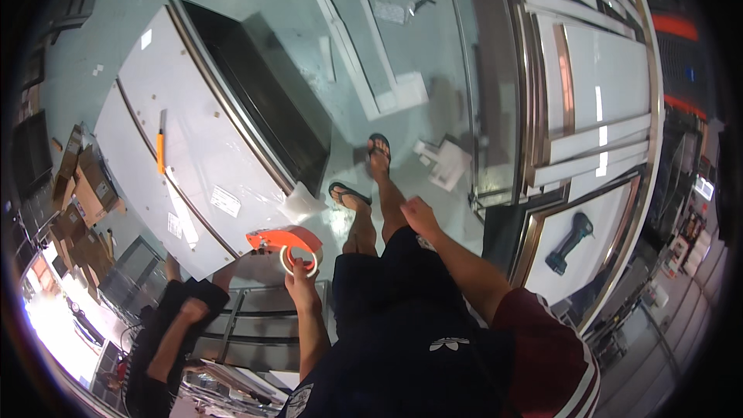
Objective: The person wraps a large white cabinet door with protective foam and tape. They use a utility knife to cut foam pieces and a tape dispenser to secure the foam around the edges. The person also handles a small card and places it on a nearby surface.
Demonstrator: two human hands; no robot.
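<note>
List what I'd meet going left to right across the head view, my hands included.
Cardboard boxes, orange-handled knife, orange tape dispenser held in the left hand, sandalled feet, right hand, cordless drill.

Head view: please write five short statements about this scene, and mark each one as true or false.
1. The left hand holds an orange tape dispenser. True.
2. The right hand grips the drill. False: the right hand is apart from the drill, which lies to the right.
3. A knife lies on the white cabinet. True.
4. The person wears white boots. False: dark sandals.
5. Cardboard boxes are at the left. True.
</note>
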